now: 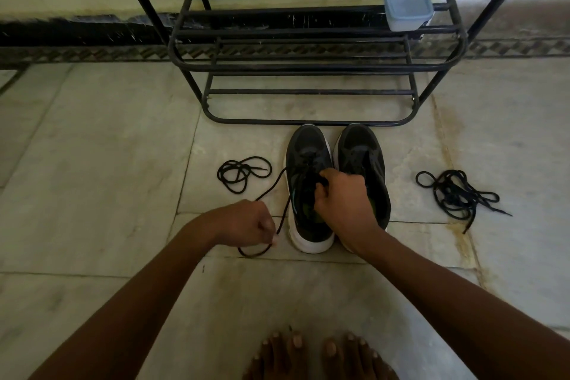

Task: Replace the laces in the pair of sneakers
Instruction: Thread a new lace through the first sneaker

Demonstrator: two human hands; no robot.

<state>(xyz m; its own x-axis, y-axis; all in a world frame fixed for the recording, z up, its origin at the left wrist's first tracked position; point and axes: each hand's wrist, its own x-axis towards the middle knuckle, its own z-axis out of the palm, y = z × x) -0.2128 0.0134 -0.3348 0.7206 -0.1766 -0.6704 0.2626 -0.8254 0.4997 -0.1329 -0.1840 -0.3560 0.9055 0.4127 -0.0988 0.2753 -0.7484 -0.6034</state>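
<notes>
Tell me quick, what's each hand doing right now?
Left hand: pinching the black lace.
Right hand: gripping the left sneaker at its tongue.

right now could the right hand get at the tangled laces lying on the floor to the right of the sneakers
Probably yes, once freed. The tangled laces lie on open floor to the right of the sneakers, with nothing between. But the right hand is gripping the left sneaker's tongue area, so it must let go first.
</notes>
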